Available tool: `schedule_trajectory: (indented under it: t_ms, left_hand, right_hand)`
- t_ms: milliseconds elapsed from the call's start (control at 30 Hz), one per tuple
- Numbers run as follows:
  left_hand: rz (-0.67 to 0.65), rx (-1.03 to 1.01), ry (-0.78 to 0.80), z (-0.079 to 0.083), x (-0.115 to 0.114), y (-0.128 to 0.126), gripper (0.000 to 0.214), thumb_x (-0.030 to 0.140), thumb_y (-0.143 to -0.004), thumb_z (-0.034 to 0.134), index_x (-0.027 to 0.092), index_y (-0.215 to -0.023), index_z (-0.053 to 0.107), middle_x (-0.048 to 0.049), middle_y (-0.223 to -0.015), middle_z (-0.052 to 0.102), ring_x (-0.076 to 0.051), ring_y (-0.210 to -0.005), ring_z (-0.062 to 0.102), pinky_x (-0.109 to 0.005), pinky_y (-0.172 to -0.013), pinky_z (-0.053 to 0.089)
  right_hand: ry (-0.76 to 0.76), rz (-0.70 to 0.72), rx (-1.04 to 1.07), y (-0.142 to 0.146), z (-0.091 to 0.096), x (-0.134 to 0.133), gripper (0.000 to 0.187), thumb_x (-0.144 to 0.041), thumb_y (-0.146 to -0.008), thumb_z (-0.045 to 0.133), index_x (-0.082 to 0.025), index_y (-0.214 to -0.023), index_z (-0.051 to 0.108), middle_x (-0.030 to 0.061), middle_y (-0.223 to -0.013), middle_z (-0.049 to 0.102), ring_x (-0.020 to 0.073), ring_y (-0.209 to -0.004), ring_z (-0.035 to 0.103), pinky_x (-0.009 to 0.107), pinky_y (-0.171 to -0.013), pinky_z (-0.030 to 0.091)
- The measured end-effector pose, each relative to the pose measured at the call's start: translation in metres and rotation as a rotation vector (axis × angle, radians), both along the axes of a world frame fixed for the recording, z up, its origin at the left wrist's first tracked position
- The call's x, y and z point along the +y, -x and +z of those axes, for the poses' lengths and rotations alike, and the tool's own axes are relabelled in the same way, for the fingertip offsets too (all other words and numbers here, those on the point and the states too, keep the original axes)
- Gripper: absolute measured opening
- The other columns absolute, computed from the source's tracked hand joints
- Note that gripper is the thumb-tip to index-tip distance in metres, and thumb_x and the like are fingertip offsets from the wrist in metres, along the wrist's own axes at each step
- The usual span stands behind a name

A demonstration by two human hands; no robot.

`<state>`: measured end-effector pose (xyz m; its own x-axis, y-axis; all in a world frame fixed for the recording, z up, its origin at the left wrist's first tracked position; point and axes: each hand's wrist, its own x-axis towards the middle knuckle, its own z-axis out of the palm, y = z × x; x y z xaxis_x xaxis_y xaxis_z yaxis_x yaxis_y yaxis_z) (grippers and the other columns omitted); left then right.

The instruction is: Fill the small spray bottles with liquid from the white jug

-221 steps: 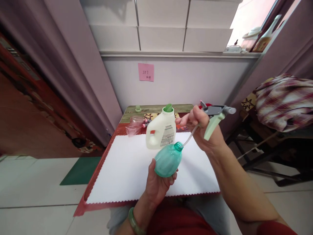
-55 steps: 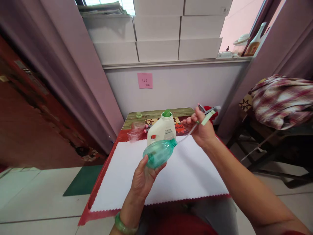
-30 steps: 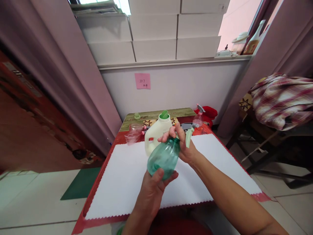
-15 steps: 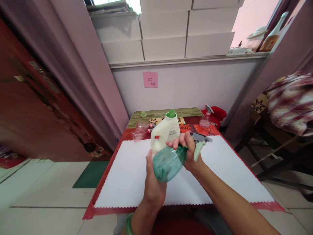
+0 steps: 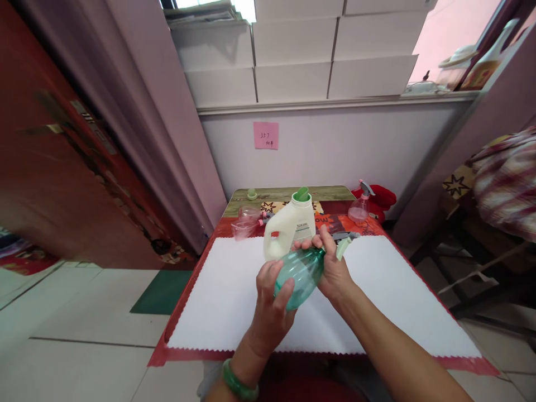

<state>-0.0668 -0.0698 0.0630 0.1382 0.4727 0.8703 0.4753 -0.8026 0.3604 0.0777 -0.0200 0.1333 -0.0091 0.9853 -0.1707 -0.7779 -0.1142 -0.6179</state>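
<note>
A clear green spray bottle (image 5: pixel 302 272) is held tilted above the white mat (image 5: pixel 218 301), its base toward the left and its grey-and-pale-green trigger head toward the right. My left hand (image 5: pixel 272 298) is wrapped round the base. Round the neck, just below the trigger, my right hand (image 5: pixel 329 259) is closed. Behind the spray bottle stands a cream detergent jug (image 5: pixel 288 226) with a handle and a green spout insert in its uncapped mouth. The spray bottle hides part of the jug's lower right side.
Clear pink bottle parts (image 5: pixel 246 223) lie at the back left of the table. A pink spray bottle (image 5: pixel 359 206) stands at the back right, and a pale green cap (image 5: pixel 252 194) rests on the far edge. A stool (image 5: pixel 473 268) is at right.
My left hand has shifted its fingers over the base of the spray bottle and now grips it from the side. The view has swung slightly left.
</note>
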Motion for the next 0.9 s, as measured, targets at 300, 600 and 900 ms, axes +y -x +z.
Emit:
schedule_trajectory:
  t_ms: [300, 600, 900]
  left_hand:
    - [-0.364, -0.921, 1.281, 0.035, -0.019, -0.003, 0.061, 0.061, -0.081, 0.070, 0.017, -0.122, 0.058, -0.0087, -0.093, 0.066, -0.018, -0.067, 0.060, -0.027, -0.051, 0.045]
    - [-0.163, -1.284, 1.057, -0.001, -0.007, 0.059, 0.055, 0.057, -0.072, 0.078, 0.019, -0.110, 0.067, -0.0072, -0.097, 0.070, -0.019, -0.074, 0.065, -0.032, -0.062, 0.052]
    - [0.517, -0.885, 0.916, -0.049, 0.056, 0.159, 0.071, 0.051, -0.064, 0.083, 0.023, -0.120, 0.050, -0.0060, -0.114, 0.061, -0.020, -0.094, 0.064, -0.036, -0.079, 0.055]
  right_hand:
    - [-0.169, -0.017, -0.140, 0.019, -0.004, -0.002, 0.057, -0.069, -0.073, 0.075, -0.025, -0.055, 0.045, -0.0008, -0.057, 0.063, 0.0255, -0.084, 0.069, 0.041, -0.093, 0.051]
    - [-0.128, 0.309, -0.413, 0.055, -0.016, -0.002, 0.065, -0.045, -0.057, 0.095, -0.025, -0.112, 0.067, 0.0073, -0.116, 0.073, 0.0282, -0.108, 0.068, 0.041, -0.092, 0.051]
    - [0.016, 0.572, -0.686, 0.035, -0.079, -0.026, 0.057, -0.067, -0.071, 0.079, -0.018, -0.100, 0.072, 0.0099, -0.096, 0.077, 0.0249, -0.089, 0.072, 0.043, -0.090, 0.049]
